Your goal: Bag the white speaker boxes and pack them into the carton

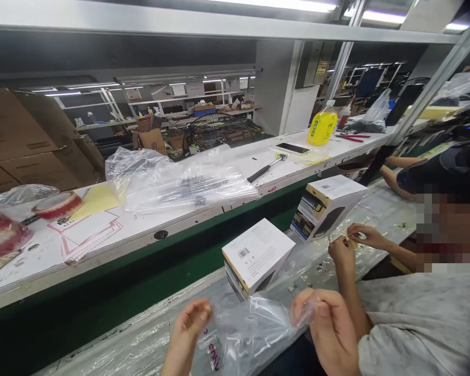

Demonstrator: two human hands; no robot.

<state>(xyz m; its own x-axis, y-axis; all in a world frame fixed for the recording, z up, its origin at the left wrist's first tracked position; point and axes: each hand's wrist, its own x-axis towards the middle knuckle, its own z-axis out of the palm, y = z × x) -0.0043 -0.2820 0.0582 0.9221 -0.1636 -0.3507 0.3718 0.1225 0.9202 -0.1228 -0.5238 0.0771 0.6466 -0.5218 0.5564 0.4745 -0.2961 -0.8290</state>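
Note:
A clear plastic bag (254, 318) with some printed lettering stretches between my two hands. My left hand (191, 321) has its fingers pinched together at the bag's left edge. On the other side, my right hand (331, 326) grips the bag's right edge between thumb and fingers. Just beyond the bag stands a white printed box (258, 253) with a barcode on its top face. A second box (327, 203) of the same kind stands farther along the plastic-covered work surface (149, 344); its side has a dark printed picture.
To the right, a co-worker's hands (348, 245) work at something small on the same surface. Along the white shelf (203, 209) lie clear plastic bags (188, 180), tape rolls (58, 203), a hammer (268, 167), a phone (292, 149) and a yellow bottle (322, 125). Cartons (23, 125) stand behind.

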